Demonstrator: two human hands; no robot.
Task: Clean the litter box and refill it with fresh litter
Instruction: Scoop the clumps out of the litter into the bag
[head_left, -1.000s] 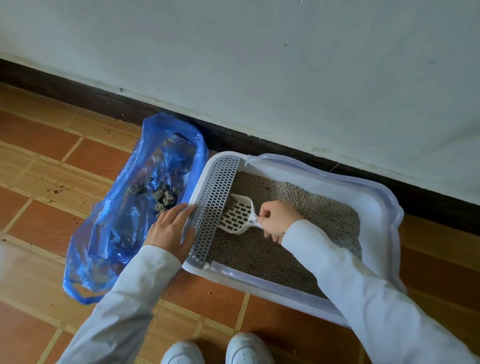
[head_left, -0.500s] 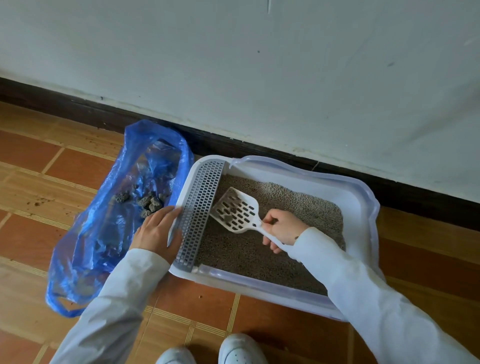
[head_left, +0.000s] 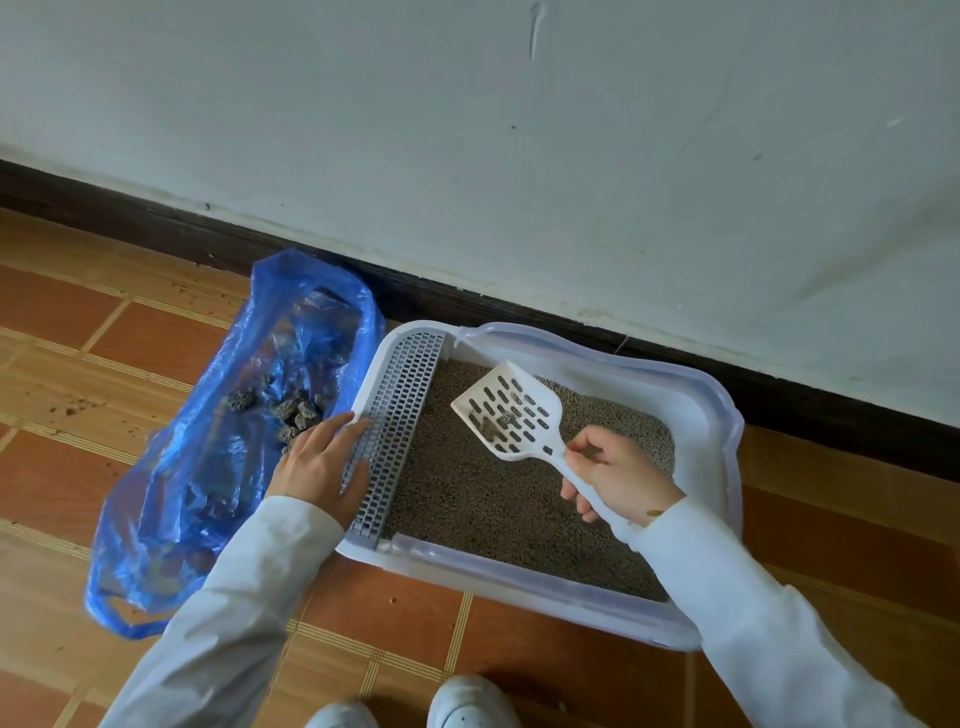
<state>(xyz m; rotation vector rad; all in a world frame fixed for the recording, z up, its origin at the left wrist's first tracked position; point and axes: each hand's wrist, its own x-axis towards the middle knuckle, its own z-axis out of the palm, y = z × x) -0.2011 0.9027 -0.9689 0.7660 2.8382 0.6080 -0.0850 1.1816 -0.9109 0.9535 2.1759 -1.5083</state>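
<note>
Your litter box (head_left: 724, 415) sits on the floor (head_left: 156, 343) against the wall (head_left: 519, 156), bag (head_left: 171, 483) just left, scoop (head_left: 511, 415) above the litter (head_left: 483, 499).

Litter box (head_left: 696, 405) interior lies open; blue bag (head_left: 218, 457) and wall (head_left: 519, 156) flank it.

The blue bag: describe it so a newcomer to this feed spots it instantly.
Start at the white rectangular plastic litter box on the tiled floor by the dark baseboard. Beside its grey slotted grate end, past the left hand, lies the crumpled translucent blue plastic bag. Nothing else is blue, and it holds dark grey clumps.
</note>
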